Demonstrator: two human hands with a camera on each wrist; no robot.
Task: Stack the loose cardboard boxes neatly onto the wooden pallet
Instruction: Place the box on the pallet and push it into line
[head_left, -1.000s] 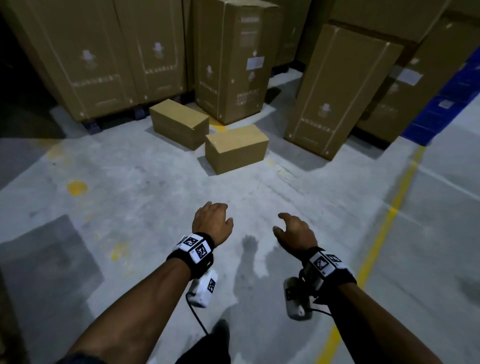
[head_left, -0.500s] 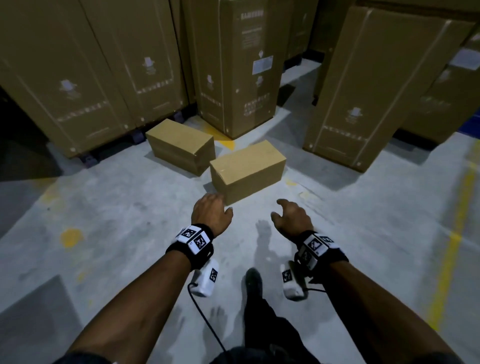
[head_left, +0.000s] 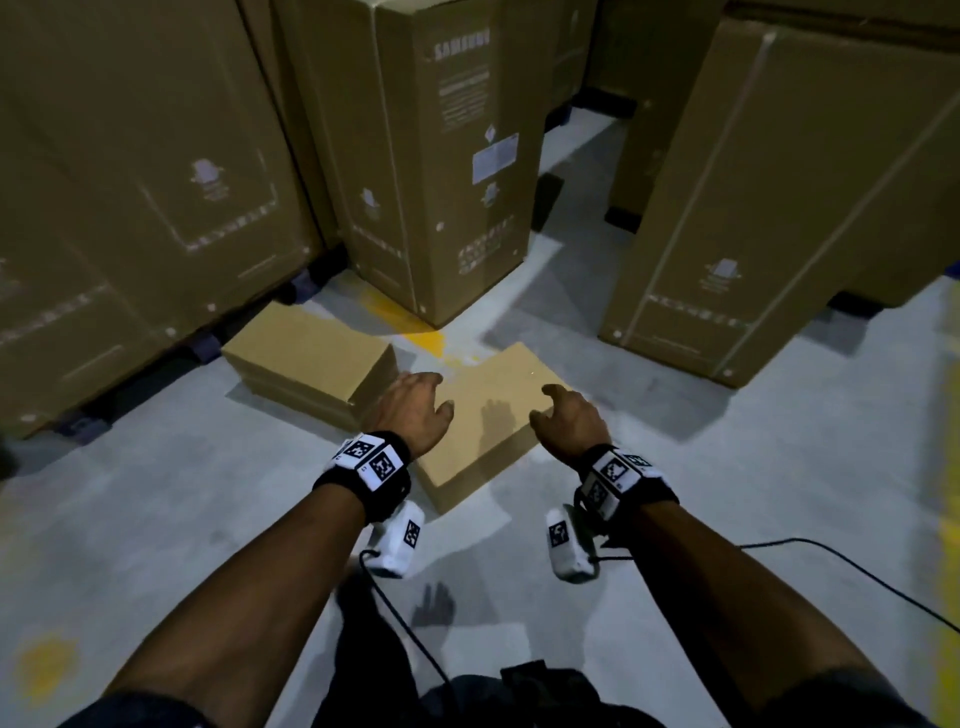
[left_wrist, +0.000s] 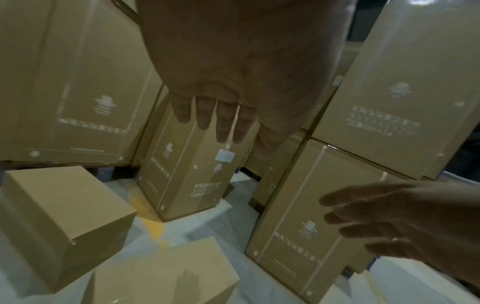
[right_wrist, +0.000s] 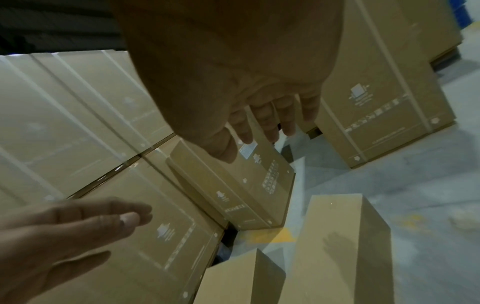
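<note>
**Two empty hands above the nearer box**

Both sets of fingers hung relaxed, gripping nothing, as I saw it. My left hand (head_left: 413, 415) and right hand (head_left: 571, 423) hovered over the nearer box (head_left: 493, 415) on the concrete floor (head_left: 182, 519); the second box (head_left: 311, 358) lay just beside it.

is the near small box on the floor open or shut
Shut: the near box shows a flat, unbroken top with no raised flaps.
</note>
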